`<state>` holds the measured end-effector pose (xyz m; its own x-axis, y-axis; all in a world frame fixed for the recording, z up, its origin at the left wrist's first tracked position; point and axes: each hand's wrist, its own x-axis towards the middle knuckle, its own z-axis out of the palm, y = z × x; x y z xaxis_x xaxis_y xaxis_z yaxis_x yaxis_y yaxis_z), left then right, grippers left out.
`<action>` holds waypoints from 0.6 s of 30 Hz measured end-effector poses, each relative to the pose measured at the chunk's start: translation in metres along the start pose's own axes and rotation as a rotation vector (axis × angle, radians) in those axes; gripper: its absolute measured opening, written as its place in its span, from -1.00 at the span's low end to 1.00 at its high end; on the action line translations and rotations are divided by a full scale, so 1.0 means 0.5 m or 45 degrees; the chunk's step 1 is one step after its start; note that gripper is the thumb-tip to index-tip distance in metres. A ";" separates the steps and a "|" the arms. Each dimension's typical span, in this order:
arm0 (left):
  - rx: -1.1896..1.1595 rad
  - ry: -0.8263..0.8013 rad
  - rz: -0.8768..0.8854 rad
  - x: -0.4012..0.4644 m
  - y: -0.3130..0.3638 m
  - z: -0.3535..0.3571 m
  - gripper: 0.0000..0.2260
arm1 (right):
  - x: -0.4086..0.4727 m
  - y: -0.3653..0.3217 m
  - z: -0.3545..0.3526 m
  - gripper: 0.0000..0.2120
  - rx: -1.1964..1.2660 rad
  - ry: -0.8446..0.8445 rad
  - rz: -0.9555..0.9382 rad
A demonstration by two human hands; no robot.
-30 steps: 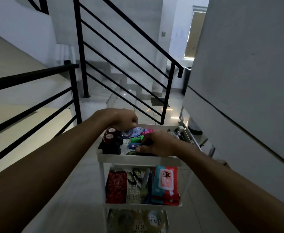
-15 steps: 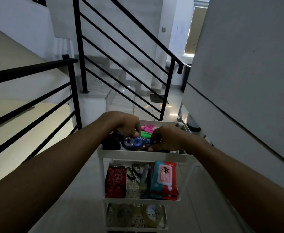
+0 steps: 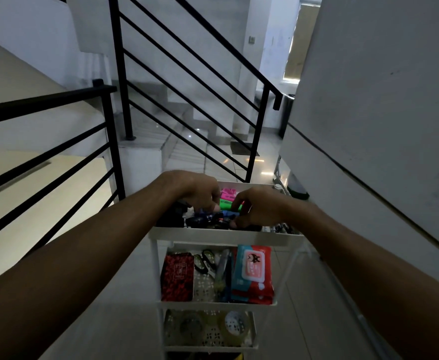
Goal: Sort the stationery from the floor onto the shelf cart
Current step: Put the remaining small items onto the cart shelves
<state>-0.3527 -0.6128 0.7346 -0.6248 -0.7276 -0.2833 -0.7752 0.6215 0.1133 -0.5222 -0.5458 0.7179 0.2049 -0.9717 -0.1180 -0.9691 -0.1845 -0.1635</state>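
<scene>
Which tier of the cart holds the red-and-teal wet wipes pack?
The middle tier: the wet wipes pack stands at its right end. The top tier holds small stationery under both hands.

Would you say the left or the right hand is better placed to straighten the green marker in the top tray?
Probably the right hand: its fingers curl beside the green marker, while the left hand sits over the dark items.

left hand fingers curled; right hand likewise, arms outstretched
</scene>
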 end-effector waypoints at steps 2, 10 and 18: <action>0.020 -0.002 -0.003 -0.005 0.001 0.003 -0.76 | -0.005 -0.002 0.003 -0.52 -0.033 0.013 -0.010; -0.042 0.200 0.055 -0.048 -0.005 0.040 -0.64 | -0.036 -0.003 0.034 -0.51 0.025 0.248 -0.026; 0.168 0.827 0.109 -0.165 0.006 0.146 -0.38 | -0.146 -0.027 0.109 -0.26 -0.022 0.602 0.118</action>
<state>-0.2966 -0.5295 0.6887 -0.6449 -0.6758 0.3570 -0.7283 0.6850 -0.0191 -0.5167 -0.4645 0.6755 0.0366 -0.9440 0.3280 -0.9833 -0.0926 -0.1567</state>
